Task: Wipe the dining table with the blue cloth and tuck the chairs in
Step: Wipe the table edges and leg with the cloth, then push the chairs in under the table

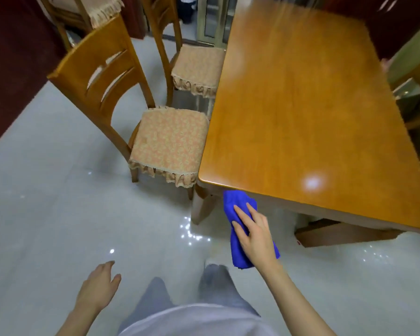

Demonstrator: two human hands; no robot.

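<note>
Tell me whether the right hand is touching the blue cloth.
Touching. The head view shows the right hand gripping the blue cloth, with its fingers lying directly on the fabric and no gap.

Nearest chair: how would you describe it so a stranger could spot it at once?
Left of the dining table stand two cushioned wooden chairs. The nearest chair sits by the table's near corner; unlike the far chair, its whole curved, slotted backrest shows.

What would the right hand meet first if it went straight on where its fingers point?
Probably the dining table, near edge by the corner, blue cloth touching before the right hand; depth unclear.
</note>
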